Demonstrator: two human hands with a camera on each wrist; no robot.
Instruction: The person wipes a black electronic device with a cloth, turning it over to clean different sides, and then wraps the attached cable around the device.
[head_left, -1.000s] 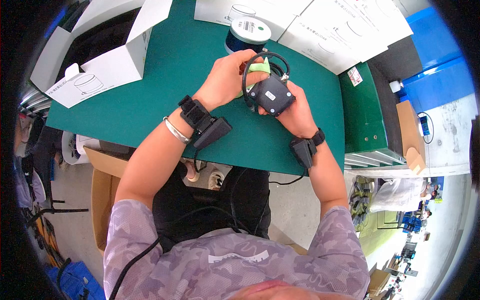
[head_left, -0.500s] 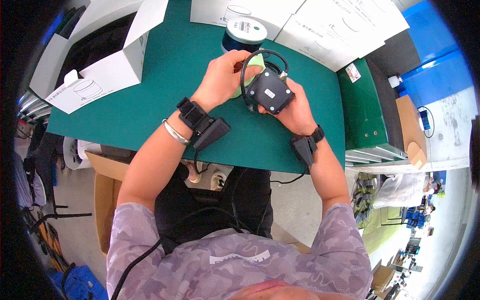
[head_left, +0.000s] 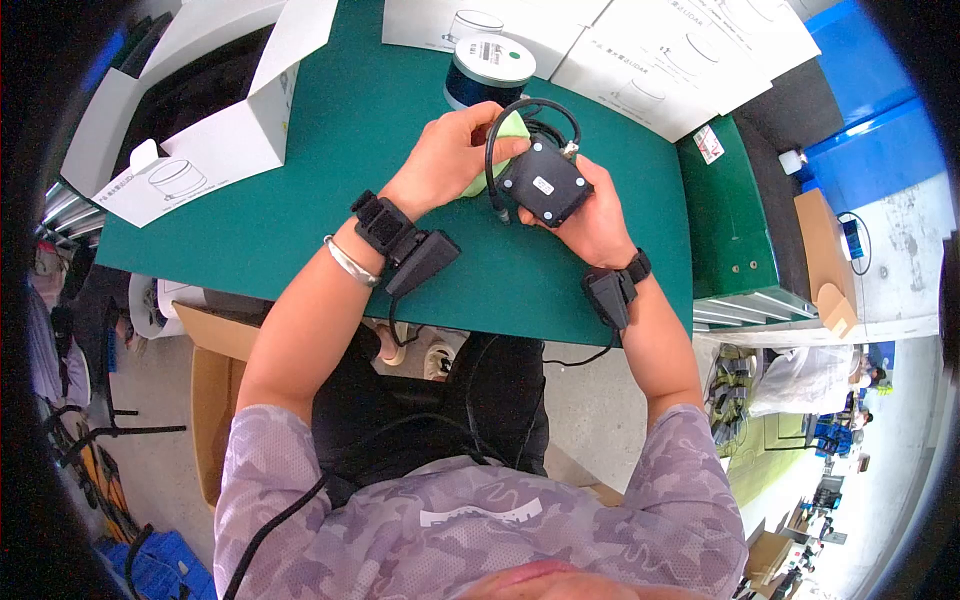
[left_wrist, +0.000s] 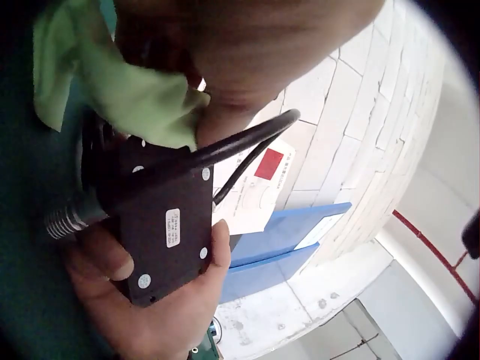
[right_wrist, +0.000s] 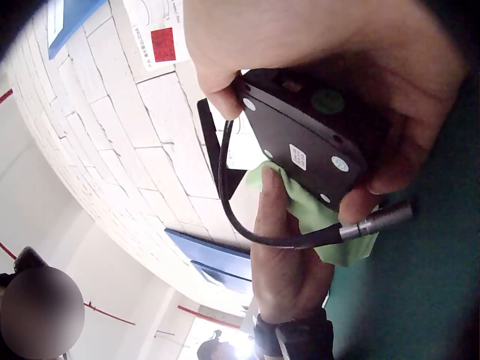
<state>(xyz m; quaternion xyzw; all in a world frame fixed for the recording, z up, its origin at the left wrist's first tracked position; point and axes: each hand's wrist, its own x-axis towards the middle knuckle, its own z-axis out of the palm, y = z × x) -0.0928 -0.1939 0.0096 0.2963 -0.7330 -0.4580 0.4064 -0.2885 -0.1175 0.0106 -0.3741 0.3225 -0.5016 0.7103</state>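
My right hand [head_left: 602,222] grips a square black box [head_left: 548,186] by its edges, with a small white label and pale round spots at the corners facing up. A black cable [head_left: 491,165] loops from the box and ends in a metal connector [right_wrist: 379,220]. My left hand [head_left: 438,158] pinches a light green cloth [head_left: 513,127] between thumb and fingers. In the right wrist view, the left thumb presses the cloth [right_wrist: 306,208] close against the box's edge. Just beyond the hands stands a dark cylinder [head_left: 490,62] with a silver, labelled top.
An open white carton [head_left: 225,150] with dark contents stands at the left of the green table [head_left: 330,235]. More white cartons [head_left: 650,75] line the back right. Beside the table's right edge is a green cabinet [head_left: 735,225]. Cables trail from both wrist cameras.
The box has shifted slightly right relative to the cylinder. The cloth's raised corner has folded down beside the box, and the left hand keeps its hold on it.
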